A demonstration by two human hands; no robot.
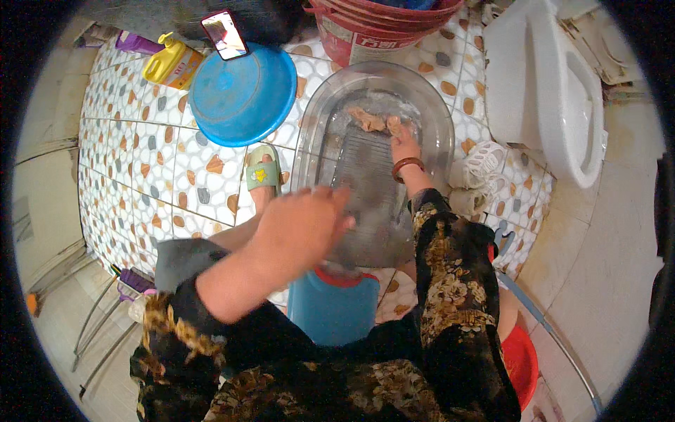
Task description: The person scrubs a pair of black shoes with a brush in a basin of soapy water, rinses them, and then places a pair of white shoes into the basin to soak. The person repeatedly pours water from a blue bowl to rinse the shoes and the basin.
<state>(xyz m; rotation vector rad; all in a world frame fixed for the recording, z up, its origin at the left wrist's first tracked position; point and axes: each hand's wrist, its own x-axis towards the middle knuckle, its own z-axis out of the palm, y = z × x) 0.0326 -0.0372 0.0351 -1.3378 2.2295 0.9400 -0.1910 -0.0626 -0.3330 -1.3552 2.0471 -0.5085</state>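
A clear oval plastic tub point(304, 158) stands on the floor before me, with water in it and a ribbed washboard surface point(364, 174) along its middle. Wet brown cloth point(367, 120) lies near the tub's far end. My right hand point(404, 143), with a brown bangle at the wrist, reaches in there, its fingertips closed on a bit of that cloth. Blurred, my left hand point(303, 224) hovers over the tub's near left side. Its thumb stands apart from the fingers and nothing shows in it; the palm is hidden.
An upturned blue basin point(237, 100) carries a phone point(225, 36), beside a yellow pump bottle point(171, 60). A red bucket point(353, 31) stands beyond the tub. To the right are white shoes point(480, 163), a white ceramic fixture point(527, 79) and a long-handled pole point(553, 337). Brushes point(132, 282) lie left.
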